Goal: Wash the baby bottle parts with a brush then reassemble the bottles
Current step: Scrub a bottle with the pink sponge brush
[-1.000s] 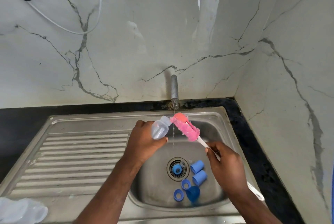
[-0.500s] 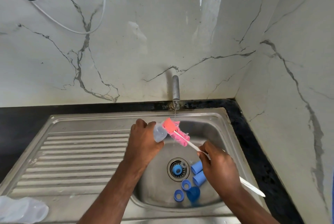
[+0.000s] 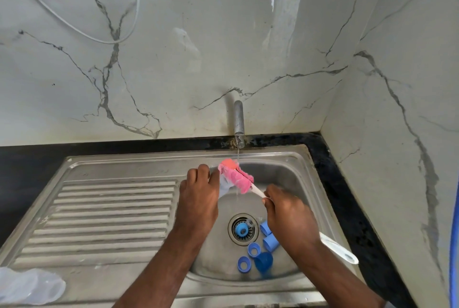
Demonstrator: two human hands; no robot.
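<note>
Head view: bottle [image 3: 224, 187] in left hand [image 3: 198, 198], beside brush [image 3: 237, 177].

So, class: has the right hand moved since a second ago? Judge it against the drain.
Yes. The right hand has moved left, closer to the drain, pushing the brush towards the bottle.

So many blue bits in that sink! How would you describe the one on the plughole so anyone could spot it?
Start at the steel sink and look into its basin, under the tap. At the bottom is the round drain strainer, and one blue ring sits right on it. The other blue parts lie on bare steel beside the drain.
</note>
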